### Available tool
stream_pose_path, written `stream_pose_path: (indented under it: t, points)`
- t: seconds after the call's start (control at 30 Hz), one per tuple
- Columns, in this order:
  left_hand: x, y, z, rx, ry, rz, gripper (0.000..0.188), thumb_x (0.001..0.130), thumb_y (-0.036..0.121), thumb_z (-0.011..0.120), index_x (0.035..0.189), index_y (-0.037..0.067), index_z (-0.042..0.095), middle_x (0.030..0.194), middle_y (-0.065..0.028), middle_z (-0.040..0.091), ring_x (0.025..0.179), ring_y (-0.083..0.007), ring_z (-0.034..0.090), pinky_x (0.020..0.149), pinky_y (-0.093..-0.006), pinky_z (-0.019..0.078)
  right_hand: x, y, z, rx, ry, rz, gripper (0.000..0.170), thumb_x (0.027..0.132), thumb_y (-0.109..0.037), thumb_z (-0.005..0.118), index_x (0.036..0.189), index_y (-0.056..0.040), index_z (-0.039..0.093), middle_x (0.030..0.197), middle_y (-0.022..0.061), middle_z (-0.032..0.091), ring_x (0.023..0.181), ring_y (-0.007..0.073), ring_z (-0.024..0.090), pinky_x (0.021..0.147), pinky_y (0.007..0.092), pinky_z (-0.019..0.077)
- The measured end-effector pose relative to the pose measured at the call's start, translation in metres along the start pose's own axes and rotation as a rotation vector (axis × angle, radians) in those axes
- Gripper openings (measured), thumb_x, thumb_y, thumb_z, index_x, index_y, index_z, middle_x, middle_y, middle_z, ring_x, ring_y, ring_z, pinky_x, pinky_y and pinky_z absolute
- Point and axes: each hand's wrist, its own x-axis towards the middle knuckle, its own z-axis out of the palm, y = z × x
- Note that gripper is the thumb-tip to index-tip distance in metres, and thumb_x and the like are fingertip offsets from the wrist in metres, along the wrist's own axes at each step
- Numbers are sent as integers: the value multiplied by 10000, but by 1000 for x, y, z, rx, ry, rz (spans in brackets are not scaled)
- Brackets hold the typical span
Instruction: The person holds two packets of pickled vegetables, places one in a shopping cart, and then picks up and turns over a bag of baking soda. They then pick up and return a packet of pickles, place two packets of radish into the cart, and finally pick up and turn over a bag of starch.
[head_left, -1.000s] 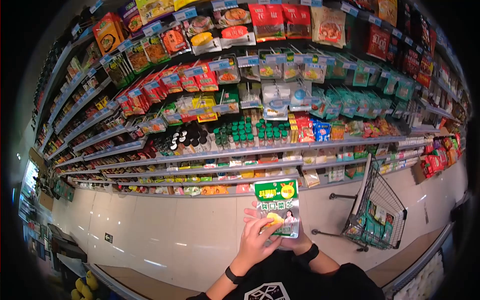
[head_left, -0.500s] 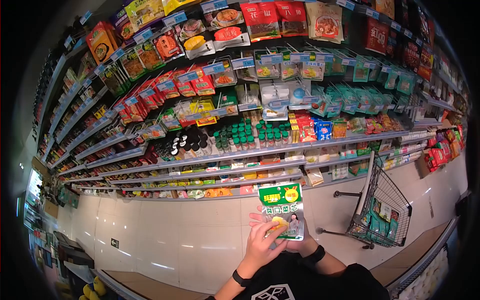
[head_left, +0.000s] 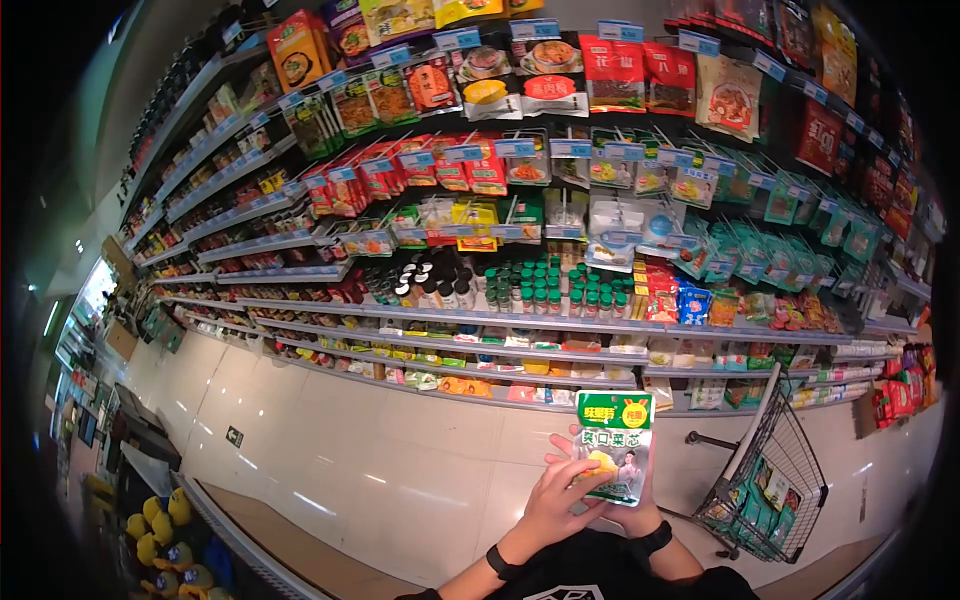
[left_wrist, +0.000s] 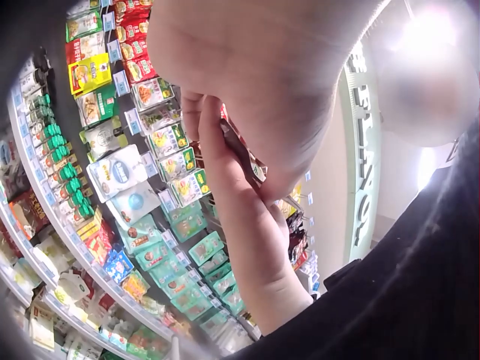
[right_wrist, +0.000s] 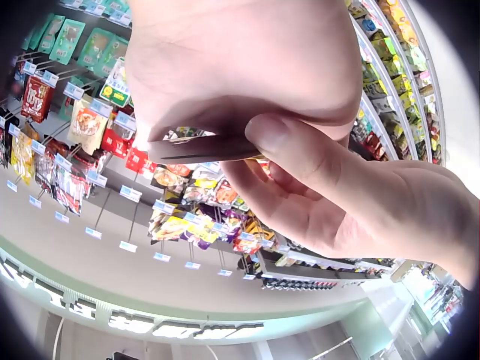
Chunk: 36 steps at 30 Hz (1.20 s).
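Observation:
A green and silver pickled vegetable packet [head_left: 618,425] stands upright before the person's chest, its printed front toward the head camera. Behind it and along its right edge, the right hand [head_left: 634,517] grips the packet. The left hand [head_left: 560,500] lies across its lower front, a finger over the yellow picture and the thumb low at the bottom edge. From the right wrist, the packet edge [right_wrist: 206,150] appears as a thin dark strip, with the left thumb [right_wrist: 300,150] on its end. The left wrist view shows the right hand [left_wrist: 225,150] beside the packet; the left palm hides most of it.
Store shelves [head_left: 480,325] curve across the front with hanging packets, green-capped jars [head_left: 545,285] and bagged goods. A wire shopping cart [head_left: 765,500] with several green packets inside stands on the right. Yellow rounded items [head_left: 155,525] sit at lower left, near a display edge [head_left: 250,530].
The head view has turned left, so the shelves and cart shift right in it. The hands and packet sit farther right and lower in view, with the hold unchanged.

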Motion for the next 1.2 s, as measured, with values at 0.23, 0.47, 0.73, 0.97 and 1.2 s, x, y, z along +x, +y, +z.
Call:
stream_pose_path:
  t: [0.23,0.47,0.73,0.97,1.2]
  points:
    - [-12,12,7,-48,-7,-9,634,692,138,870,1293,202,679,1312,-36,613,1168,-284,583,1012,-420,470,-14,0,3,-127,22,-1,1257,766,-994,281,1609,-63,234,1619,280,288,1440,494,362,1182,598,291]
    - [-23,17,3,-22,74,-40,586,712,146,869,1269,197,695,1293,-43,620,1163,-282,583,1004,-415,480,-10,8,7,-96,-36,31,1195,806,-940,372,1600,-56,248,1631,292,248,1468,506,304,1198,592,266]
    - [-27,7,-24,46,164,-79,532,720,149,865,1231,162,720,1279,-55,636,1143,-287,598,1001,-404,484,19,23,19,-122,-82,117,1165,817,-922,398,1599,-70,256,1635,288,240,1466,507,304,1201,593,263]
    - [-24,-29,-49,31,183,-111,504,755,167,843,1243,157,717,1290,-69,630,1163,-293,588,1018,-413,479,60,40,13,-139,-52,173,1132,822,-923,376,1625,-140,224,1638,292,232,1455,521,310,1178,622,275]
    - [-13,-74,-77,-10,185,-124,507,803,176,812,1295,155,689,1313,-86,614,1190,-297,576,1049,-425,469,118,56,11,-177,-4,178,1037,839,-910,366,1618,-230,281,1626,284,273,1376,558,394,1142,668,295]
